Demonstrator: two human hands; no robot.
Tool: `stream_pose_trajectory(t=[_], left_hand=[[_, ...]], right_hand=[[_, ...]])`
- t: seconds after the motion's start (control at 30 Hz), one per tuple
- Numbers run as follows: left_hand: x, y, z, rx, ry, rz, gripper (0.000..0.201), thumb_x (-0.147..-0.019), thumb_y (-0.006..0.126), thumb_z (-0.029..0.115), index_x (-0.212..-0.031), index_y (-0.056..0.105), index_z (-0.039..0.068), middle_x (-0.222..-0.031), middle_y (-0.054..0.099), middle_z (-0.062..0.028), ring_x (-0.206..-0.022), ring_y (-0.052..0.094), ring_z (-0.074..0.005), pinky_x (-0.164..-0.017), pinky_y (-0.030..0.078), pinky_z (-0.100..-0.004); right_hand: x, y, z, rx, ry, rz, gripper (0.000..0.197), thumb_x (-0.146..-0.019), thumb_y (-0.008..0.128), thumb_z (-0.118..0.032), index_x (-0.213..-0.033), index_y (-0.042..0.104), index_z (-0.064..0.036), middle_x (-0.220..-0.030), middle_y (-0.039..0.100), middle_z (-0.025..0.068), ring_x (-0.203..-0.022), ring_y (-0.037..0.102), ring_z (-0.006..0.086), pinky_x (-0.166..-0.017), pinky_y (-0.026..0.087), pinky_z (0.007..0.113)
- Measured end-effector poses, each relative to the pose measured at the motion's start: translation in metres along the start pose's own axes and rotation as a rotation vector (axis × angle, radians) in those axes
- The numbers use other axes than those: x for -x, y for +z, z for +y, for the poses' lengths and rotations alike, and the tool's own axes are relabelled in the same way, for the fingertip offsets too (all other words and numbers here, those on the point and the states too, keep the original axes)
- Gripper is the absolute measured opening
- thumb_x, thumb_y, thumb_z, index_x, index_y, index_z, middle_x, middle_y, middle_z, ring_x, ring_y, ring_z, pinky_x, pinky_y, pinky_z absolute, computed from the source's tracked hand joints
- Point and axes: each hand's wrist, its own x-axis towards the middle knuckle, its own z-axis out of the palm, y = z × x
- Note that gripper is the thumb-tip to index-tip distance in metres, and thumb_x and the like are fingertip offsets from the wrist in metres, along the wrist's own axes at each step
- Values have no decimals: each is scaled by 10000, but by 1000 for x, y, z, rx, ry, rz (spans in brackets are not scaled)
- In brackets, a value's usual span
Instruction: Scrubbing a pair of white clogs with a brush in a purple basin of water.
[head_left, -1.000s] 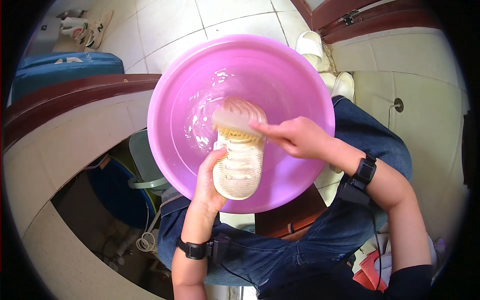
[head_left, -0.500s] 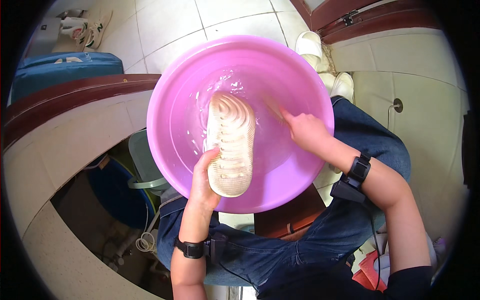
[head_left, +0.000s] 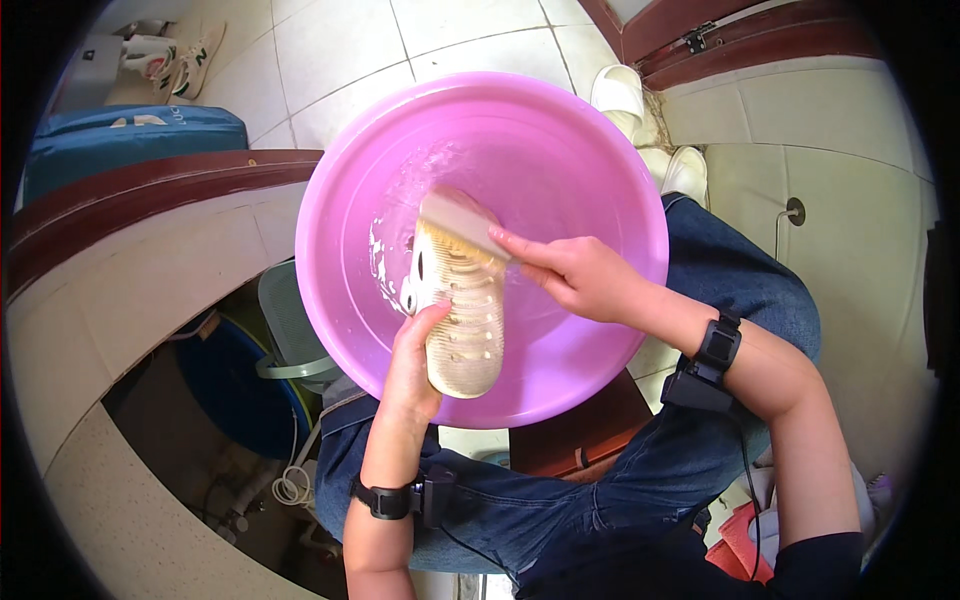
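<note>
A pale cream slipper (head_left: pixel 464 335) is held sole up over a large pink basin (head_left: pixel 330 200) with water in it. My left hand (head_left: pixel 411 345) grips the slipper's heel half from its left side, thumb on the ridged sole. In my right hand (head_left: pixel 580 274) is a scrubbing brush (head_left: pixel 460 223) with a light back and yellowish bristles. Those bristles press on the toe end of the sole, so that end is partly covered. A dark opening shows along the slipper's left side.
White slippers (head_left: pixel 618 95) stand on the floor beyond the basin's right rim. A blue bag (head_left: pixel 135 140) lies at far left. Left of the basin are a grey-green bucket (head_left: pixel 295 310) and a blue tub (head_left: pixel 235 390). A brown wooden stool (head_left: pixel 570 430) shows between my knees.
My right hand has swung the brush left from beside the slipper onto its toe end. The slipper has tilted slightly, showing more of its left side.
</note>
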Motion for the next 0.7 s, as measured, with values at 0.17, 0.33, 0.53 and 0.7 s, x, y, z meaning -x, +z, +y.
stream_pose_trajectory(t=[0.17,0.33,0.53,0.7], left_hand=[[3,7,1,124,-145,-74,421,-862,552,213,-1205,508,-27,-1125,611,-144,-982,615,-241,-864,489,-361],[4,6,-6,145,-219,-91,415,-857,553,223,-1191,524,-21,-1112,621,-136,-975,618,-239,-863,492,-363],[4,4,-8,30,-214,-76,398,-847,565,227,-1155,549,-25,-1070,636,-133,-943,625,-233,-851,493,-354],[7,9,2,67,-223,-90,394,-828,579,211,-1142,557,-26,-1051,640,-132,-933,626,-233,-848,492,-351]], right_hand=[[0,3,13,64,155,-25,512,-875,522,-159,-1362,419,-278,-669,599,180,-602,594,360,-579,475,455],[4,6,11,46,-41,-70,485,-871,522,-171,-1344,443,-247,-659,598,184,-610,598,364,-589,488,461],[-3,-1,25,112,218,78,491,-869,536,-137,-1343,453,-232,-707,606,192,-620,601,359,-593,480,422],[-1,-3,13,11,141,-10,485,-871,532,-138,-1341,456,-232,-703,596,204,-612,596,364,-584,477,410]])
